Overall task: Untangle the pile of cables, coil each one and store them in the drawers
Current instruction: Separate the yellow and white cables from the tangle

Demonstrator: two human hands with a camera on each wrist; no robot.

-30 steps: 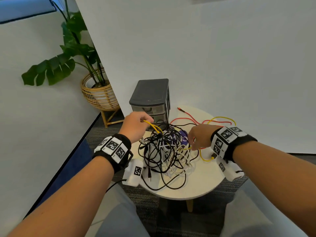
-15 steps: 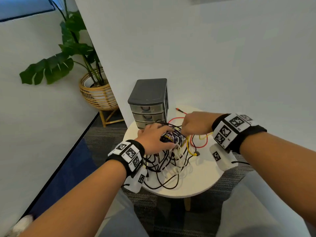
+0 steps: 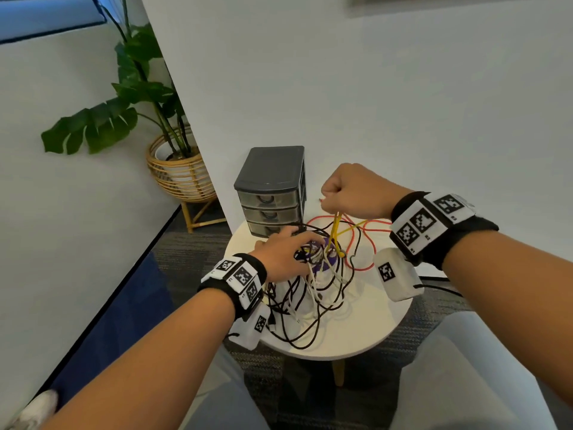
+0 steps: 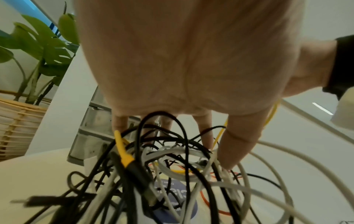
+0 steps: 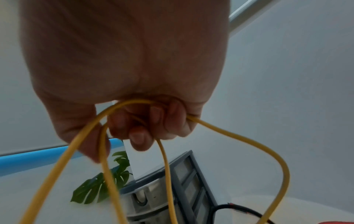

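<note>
A tangle of black, white and yellow cables [image 3: 310, 290] lies on the round white table [image 3: 366, 336]. My left hand [image 3: 302, 243] presses down on top of the pile with straight fingers [image 4: 235, 144]; a yellow-sleeved plug [image 4: 123, 153] sits just under them. My right hand [image 3: 328, 203] is raised above the table beside the drawers. It grips loops of the yellow cable [image 3: 336, 228], which run taut down into the pile. In the right wrist view its curled fingers [image 5: 159, 121] hold several strands of that yellow cable [image 5: 249, 144]. The grey three-drawer unit [image 3: 271, 193] stands at the table's back with all drawers closed.
A red cable [image 3: 356, 240] loops loose on the table behind the pile. A purple round sticker [image 4: 172, 197] lies under the cables. A potted plant in a wicker stand [image 3: 176, 172] is on the floor to the left. A white wall rises close behind the table.
My left hand let go of the yellow end and came down onto the pile. My right hand took yellow loops and lifted them up and back, drawing the cable taut.
</note>
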